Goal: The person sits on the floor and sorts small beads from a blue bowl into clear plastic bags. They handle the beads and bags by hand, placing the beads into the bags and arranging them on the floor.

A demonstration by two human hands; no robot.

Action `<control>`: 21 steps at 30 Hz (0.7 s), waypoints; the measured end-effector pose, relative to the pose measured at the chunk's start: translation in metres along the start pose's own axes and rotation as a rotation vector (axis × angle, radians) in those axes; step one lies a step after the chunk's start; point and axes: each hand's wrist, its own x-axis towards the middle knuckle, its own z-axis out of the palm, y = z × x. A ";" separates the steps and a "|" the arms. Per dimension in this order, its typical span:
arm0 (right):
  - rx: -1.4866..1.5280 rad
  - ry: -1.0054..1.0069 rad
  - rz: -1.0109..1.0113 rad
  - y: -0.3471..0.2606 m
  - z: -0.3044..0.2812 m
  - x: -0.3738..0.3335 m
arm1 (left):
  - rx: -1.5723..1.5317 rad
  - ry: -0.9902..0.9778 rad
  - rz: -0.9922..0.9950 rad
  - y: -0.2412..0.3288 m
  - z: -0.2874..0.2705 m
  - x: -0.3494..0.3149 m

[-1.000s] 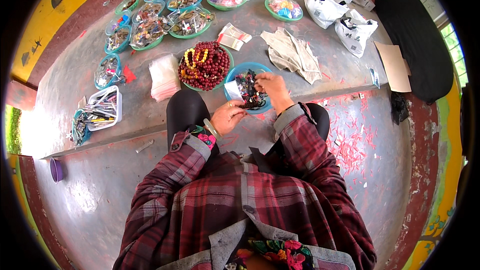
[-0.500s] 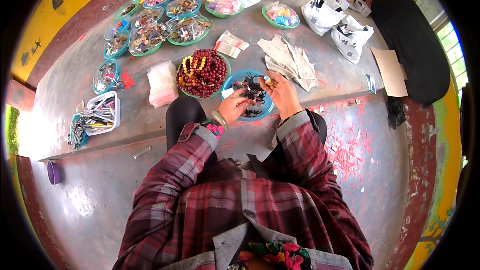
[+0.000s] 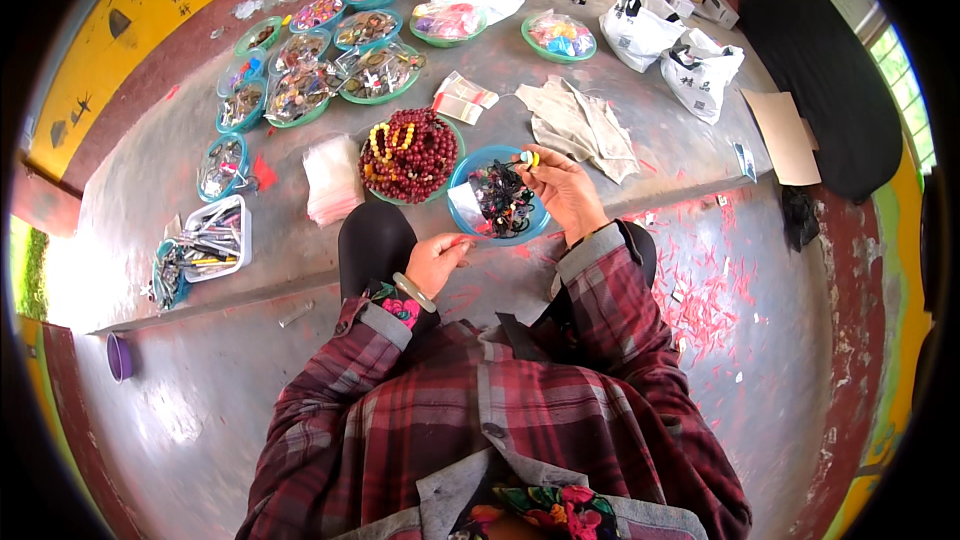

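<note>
Over the right rim of a blue basin (image 3: 478, 160), my right hand (image 3: 562, 195) pinches a beaded cord (image 3: 529, 157) with yellow and pale beads at its top. Inside the basin lie tangled black beaded cords (image 3: 503, 202) and a clear plastic packet (image 3: 464, 202). My left hand (image 3: 436, 262), with a pale bangle at the wrist, is closed near my left knee, below the basin. A small reddish bit shows at its fingertips, too small to name. Just left of the basin, a green basin holds dark red bead strands (image 3: 408, 162) with some yellow beads.
A stack of clear bags (image 3: 332, 180) lies left of the beads, a beige cloth (image 3: 580, 127) right of the basin. Several basins of packaged trinkets (image 3: 380, 72) stand at the back left. A white tray of pens (image 3: 245, 240) sits near the ledge's edge; red scraps (image 3: 700, 290) litter the floor.
My left hand has come out of the blue basin, down and left toward my knee. My right hand stays at the rim, lifting the beaded cord slightly. The view has tilted slightly.
</note>
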 end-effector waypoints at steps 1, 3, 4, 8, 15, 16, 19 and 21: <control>0.021 0.009 -0.016 -0.004 0.002 -0.005 | -0.004 0.001 -0.012 -0.004 0.000 -0.001; 0.063 0.011 -0.076 -0.017 0.001 -0.017 | -0.020 -0.004 -0.032 -0.010 -0.001 0.001; 0.087 0.002 -0.120 -0.026 -0.003 -0.024 | 0.012 -0.013 -0.020 -0.013 -0.005 0.002; -0.327 0.230 -0.340 -0.067 -0.040 -0.067 | 0.001 0.004 -0.016 -0.014 -0.007 0.005; -1.478 0.816 -0.424 -0.115 -0.142 -0.162 | -0.060 0.000 -0.075 -0.021 -0.001 0.009; -1.377 0.867 -0.328 -0.122 -0.151 -0.174 | -0.079 -0.004 -0.079 -0.023 0.000 0.010; -1.221 0.917 -0.321 -0.131 -0.154 -0.202 | -0.077 -0.004 -0.092 -0.023 0.000 0.011; -1.137 0.912 -0.350 -0.134 -0.162 -0.216 | -0.083 0.005 -0.096 -0.020 0.000 0.011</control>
